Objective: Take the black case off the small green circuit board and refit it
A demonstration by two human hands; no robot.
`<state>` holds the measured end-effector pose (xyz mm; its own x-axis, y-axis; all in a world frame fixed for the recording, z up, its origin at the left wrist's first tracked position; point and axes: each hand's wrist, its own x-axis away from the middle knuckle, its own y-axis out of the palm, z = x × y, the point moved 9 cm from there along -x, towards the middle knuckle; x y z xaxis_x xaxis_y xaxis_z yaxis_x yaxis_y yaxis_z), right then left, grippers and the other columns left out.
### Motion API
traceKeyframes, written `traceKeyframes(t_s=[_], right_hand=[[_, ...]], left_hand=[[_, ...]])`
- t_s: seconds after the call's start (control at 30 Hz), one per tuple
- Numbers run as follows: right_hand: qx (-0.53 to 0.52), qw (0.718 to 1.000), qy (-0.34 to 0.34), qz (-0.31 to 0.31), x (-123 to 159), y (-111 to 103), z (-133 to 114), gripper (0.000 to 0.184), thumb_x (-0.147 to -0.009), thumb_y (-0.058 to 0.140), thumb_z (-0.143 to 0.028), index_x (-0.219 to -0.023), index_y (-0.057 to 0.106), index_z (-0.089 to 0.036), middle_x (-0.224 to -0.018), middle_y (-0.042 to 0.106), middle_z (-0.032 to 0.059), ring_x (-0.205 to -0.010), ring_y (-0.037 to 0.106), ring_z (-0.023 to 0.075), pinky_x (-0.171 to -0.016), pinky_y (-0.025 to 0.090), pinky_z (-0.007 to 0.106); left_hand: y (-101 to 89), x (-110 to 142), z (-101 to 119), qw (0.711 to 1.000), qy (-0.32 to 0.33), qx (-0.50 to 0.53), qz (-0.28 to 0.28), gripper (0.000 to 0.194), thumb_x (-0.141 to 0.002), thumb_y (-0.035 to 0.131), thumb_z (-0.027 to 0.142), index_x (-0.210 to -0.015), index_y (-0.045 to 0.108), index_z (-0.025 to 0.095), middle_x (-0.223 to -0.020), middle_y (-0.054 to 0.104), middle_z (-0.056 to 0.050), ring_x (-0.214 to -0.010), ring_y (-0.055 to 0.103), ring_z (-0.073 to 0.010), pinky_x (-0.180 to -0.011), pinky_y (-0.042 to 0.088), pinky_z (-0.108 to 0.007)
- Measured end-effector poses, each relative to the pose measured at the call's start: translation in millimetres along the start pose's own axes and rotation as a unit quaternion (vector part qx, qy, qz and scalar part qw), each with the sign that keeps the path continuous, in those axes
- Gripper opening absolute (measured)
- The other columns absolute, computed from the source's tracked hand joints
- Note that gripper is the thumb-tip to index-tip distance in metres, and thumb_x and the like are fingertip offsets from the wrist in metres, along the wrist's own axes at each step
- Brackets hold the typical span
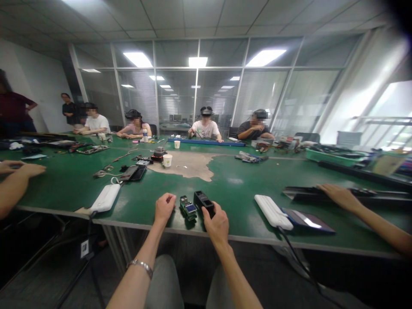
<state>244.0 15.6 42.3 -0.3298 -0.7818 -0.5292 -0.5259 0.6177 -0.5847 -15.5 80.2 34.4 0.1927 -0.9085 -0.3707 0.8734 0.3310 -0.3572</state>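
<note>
Both hands are over the green tabletop point(236, 208). The right hand point(218, 224) is bent snugly round the near end of a black box point(202, 201). The left hand point(165, 209) is curled in, fingertips close together; I can't tell if it has something tiny. The green board point(184, 207) sits between the hands, just left of the box. I think it is best to grip the box by its sides, firm but not hard, so it won't bump the board, and to touch the board only by its edges. The box's long way runs away from the right hand, its far end leaning left. The board leans the same way, its little screen point(191, 208) facing up.
</note>
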Motion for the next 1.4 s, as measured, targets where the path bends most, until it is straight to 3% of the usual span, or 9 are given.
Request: traceKeyframes(t_s=[0.23,0.5,0.8,1.03,1.17,1.4], right_hand=[[0.013,0.999,-0.038,0.005,4,-2,-7,0.046,-0.082,0.055,-0.043,-0.114,0.059,-0.012,-0.100,0.066,0.0142,-0.097,0.056,0.0273,-0.087,0.043,0.037],[0.009,0.996,-0.075,0.043,8,-3,-7,0.076,-0.079,0.058,-0.049,-0.135,0.043,0.000,-0.124,0.056,0.0221,-0.117,0.046,0.0310,-0.100,0.038,0.042],[-0.016,0.997,-0.052,0.046,6,-9,-8,0.069,-0.081,0.056,-0.056,-0.127,0.052,-0.005,-0.115,0.062,0.0193,-0.111,0.050,0.0292,-0.097,0.038,0.041],[-0.001,0.999,-0.038,0.010,4,-3,-7,0.048,-0.083,0.055,-0.046,-0.117,0.060,-0.013,-0.103,0.066,0.0137,-0.098,0.054,0.0273,-0.088,0.040,0.037],[-0.028,1.000,-0.001,0.012,-2,-10,-8,0.046,-0.082,0.056,-0.048,-0.113,0.062,-0.014,-0.097,0.067,0.0127,-0.092,0.056,0.0265,-0.083,0.041,0.035],[-0.075,0.996,-0.033,0.029,-4,-27,-55,0.045,-0.083,0.056,-0.050,-0.111,0.063,-0.016,-0.099,0.067,0.0105,-0.092,0.058,0.0242,-0.083,0.041,0.033]], left_hand=[[1.2,0,-3,1.000,-0.005,-0.001,-0.001,0.031,-0.081,0.050,0.046,-0.079,0.065,0.020,-0.069,0.069,-0.001,-0.060,0.065,-0.0138,-0.060,0.047,-0.024],[1.2,1,-1,1.000,-0.001,-0.004,-0.002,0.031,-0.081,0.049,0.046,-0.078,0.065,0.020,-0.070,0.069,-0.001,-0.061,0.065,-0.0137,-0.061,0.047,-0.023],[1.4,1,-1,1.000,-0.005,0.001,-0.004,0.032,-0.081,0.049,0.047,-0.079,0.065,0.020,-0.070,0.069,-0.002,-0.061,0.065,-0.0144,-0.060,0.047,-0.024],[0.7,0,-1,1.000,-0.003,-0.002,0.000,0.031,-0.081,0.050,0.046,-0.078,0.065,0.019,-0.069,0.069,-0.002,-0.060,0.064,-0.0136,-0.059,0.046,-0.023],[0.4,-1,-2,1.000,-0.004,-0.012,0.003,0.031,-0.082,0.049,0.046,-0.079,0.066,0.019,-0.068,0.069,-0.002,-0.059,0.063,-0.0131,-0.059,0.046,-0.023],[-0.5,1,-1,1.000,-0.009,-0.002,0.001,0.032,-0.082,0.049,0.046,-0.078,0.065,0.019,-0.066,0.068,-0.001,-0.059,0.064,-0.0130,-0.059,0.045,-0.022]])
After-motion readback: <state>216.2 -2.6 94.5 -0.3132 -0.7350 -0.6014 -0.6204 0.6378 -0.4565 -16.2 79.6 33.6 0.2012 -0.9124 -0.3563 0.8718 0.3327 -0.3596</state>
